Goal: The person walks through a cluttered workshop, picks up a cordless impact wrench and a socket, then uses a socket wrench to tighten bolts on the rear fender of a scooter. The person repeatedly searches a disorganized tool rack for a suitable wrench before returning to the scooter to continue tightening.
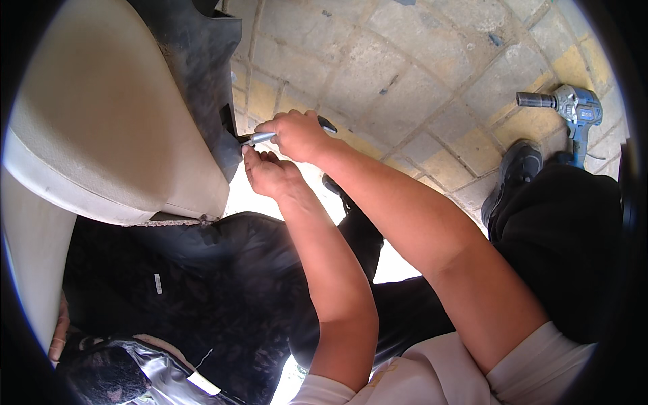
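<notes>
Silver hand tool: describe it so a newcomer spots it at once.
Find the large cream padded piece at upper left, then the dark sheet along its right side. At that sheet's edge, the right hand grips the silver hand tool. It is slim with a black end, unlike the bulky blue power tool on the paving.

slim silver tool (263, 137), dark-ended, at black sheet (206, 67)

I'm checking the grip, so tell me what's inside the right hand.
In the right hand is a tool: its silver shaft shows to the left, its dark curved end to the right. The hand covers its middle.
</notes>
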A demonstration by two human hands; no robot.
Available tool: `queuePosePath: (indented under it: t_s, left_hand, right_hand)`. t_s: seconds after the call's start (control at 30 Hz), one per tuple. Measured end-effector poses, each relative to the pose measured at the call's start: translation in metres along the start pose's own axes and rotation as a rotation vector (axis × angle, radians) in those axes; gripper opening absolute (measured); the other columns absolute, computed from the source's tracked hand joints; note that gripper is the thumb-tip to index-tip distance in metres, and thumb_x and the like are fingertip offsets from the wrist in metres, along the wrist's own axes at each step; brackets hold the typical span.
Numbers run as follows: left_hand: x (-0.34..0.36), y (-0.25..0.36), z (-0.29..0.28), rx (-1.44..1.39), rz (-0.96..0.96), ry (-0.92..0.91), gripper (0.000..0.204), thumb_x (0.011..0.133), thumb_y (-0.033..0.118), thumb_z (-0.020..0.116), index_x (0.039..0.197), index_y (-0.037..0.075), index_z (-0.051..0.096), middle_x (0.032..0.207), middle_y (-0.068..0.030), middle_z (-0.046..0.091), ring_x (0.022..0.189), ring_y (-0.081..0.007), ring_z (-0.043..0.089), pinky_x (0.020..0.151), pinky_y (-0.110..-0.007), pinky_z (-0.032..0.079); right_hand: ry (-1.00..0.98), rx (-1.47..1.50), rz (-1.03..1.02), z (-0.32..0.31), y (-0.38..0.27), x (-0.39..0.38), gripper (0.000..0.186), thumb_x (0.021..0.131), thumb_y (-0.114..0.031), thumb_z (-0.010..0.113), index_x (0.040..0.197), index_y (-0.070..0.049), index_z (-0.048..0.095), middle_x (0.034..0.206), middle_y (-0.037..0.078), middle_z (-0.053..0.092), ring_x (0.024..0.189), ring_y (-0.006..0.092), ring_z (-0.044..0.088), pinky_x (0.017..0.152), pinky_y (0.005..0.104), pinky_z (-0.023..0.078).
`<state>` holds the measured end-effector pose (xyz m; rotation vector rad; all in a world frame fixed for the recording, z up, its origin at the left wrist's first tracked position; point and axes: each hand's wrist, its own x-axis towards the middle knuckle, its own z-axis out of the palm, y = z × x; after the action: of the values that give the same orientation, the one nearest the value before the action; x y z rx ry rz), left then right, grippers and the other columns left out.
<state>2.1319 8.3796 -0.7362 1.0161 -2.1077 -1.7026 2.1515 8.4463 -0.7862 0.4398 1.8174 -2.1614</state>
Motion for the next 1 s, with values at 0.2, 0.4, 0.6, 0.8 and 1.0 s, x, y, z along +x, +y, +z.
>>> queuePosePath:
  t_s: [0.2,0.4,0.6,0.8,1.0]
  left_hand:
    - [0.001,-0.001,0.0,-0.089,-0.042,-0.008,0.017,0.09,0.012,0.065,0.102,0.002,0.06,0.088,-0.0005,0.055,0.073,-0.0123,0.045,0.066,-0.027,0.041]
    - [0.002,-0.002,0.002,-0.01,0.077,-0.03,0.014,0.09,0.012,0.064,0.1,0.002,0.06,0.086,-0.0003,0.052,0.073,-0.0112,0.044,0.066,-0.026,0.041]
    - [-0.007,0.002,0.0,0.018,0.028,0.019,0.015,0.09,0.013,0.065,0.098,0.001,0.06,0.084,-0.0004,0.051,0.073,-0.0102,0.044,0.065,-0.025,0.04]
    - [-0.007,0.006,0.006,-0.004,0.016,-0.001,0.016,0.09,0.014,0.066,0.096,0.001,0.06,0.082,0.0001,0.051,0.071,-0.0104,0.044,0.063,-0.024,0.04]
    - [-0.006,0.007,0.008,0.052,0.028,0.045,0.015,0.09,0.014,0.065,0.096,0.002,0.06,0.084,-0.0002,0.053,0.071,-0.0107,0.044,0.063,-0.025,0.04]
  right_hand:
    - [0.025,0.0,-0.011,0.005,0.002,0.0,0.04,0.079,-0.008,0.063,0.112,-0.03,0.07,0.097,0.001,0.066,0.101,0.0246,0.056,0.088,0.0473,0.034]
    - [0.019,0.018,-0.004,0.0,0.0,-0.001,0.039,0.08,-0.008,0.062,0.111,-0.03,0.07,0.096,0.001,0.066,0.102,0.0245,0.056,0.087,0.0477,0.034]
    - [0.005,-0.018,-0.01,0.002,0.002,0.001,0.04,0.081,-0.009,0.061,0.113,-0.031,0.069,0.099,0.001,0.066,0.102,0.0244,0.056,0.088,0.0482,0.034]
    - [0.013,-0.013,0.001,0.002,0.001,0.0,0.04,0.081,-0.009,0.061,0.114,-0.03,0.068,0.101,0.001,0.065,0.103,0.0241,0.055,0.089,0.0488,0.035]
    - [0.018,-0.038,0.003,0.0,-0.002,-0.003,0.039,0.082,-0.009,0.06,0.114,-0.03,0.068,0.102,0.001,0.065,0.103,0.0238,0.055,0.088,0.0489,0.035]
